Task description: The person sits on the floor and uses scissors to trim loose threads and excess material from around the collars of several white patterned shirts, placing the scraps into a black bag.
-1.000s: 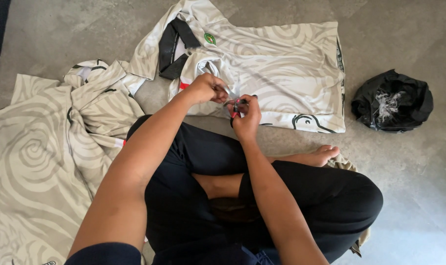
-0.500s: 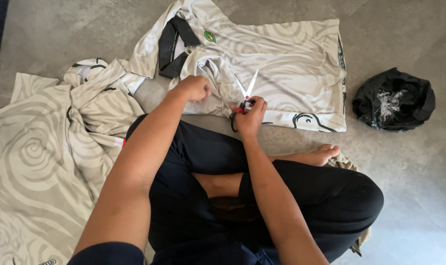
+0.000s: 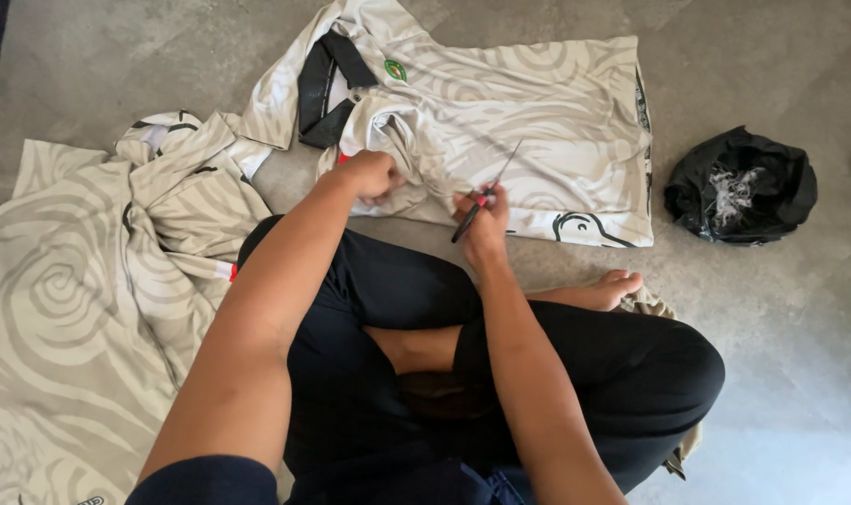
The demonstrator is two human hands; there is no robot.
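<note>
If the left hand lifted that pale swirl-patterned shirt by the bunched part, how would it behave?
Probably floppy: the shirt lies creased and bunches under the left hand. It looks thin, so likely light. It would probably drape and drag across the floor rather than hold shape.

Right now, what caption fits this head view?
Seated cross-legged, left hand grips a shirt while right hand holds scissors.

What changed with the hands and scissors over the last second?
The right hand drew apart from the left hand, and its scissors went from spread blades to closed, pointing up-right. The left hand kept gripping the shirt. The black bag and the cloth pile stayed put.
</note>
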